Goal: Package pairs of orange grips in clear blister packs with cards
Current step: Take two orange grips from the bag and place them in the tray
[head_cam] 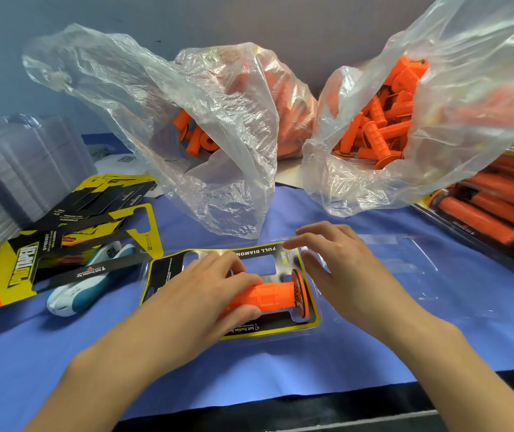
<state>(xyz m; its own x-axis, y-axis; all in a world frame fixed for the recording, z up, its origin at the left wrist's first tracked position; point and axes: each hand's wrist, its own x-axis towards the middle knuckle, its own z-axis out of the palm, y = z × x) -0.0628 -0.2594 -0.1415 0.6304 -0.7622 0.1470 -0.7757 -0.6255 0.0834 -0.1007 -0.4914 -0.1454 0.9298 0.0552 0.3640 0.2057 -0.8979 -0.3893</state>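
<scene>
**Head camera: left hand grasps an orange grip on the card, right hand released**

The left hand (pixel 205 291) is curled round an orange grip (pixel 268 296), fingers over the top and thumb on the near side. It holds the grip lying crosswise on a black-and-yellow card (pixel 168 269). That card lies inside an opened clear blister pack (pixel 383 269), whose free half spreads flat under and to the right of the right hand (pixel 343 269). The grip's flanged end points toward the right hand, which holds nothing: its fingers are spread and relaxed, the index fingertip touches the card's far edge, and the thumb is just beside the flange.

Left of the left hand lies a loose heap of cards (pixel 62 241), with a white-and-teal tool (pixel 84 291) partly under them — what kind of tool cannot be told. Farther left stands a stack of empty blisters (pixel 15 169).

Beyond the hands sit two open plastic sacks of loose orange grips. The near sack (pixel 218 126) is beyond the left hand, and the far sack (pixel 405 120) is beyond the right. To the right of the right hand, well apart from it, finished packs (pixel 499 213) are piled. Everything rests on a blue cloth (pixel 280 369).
</scene>
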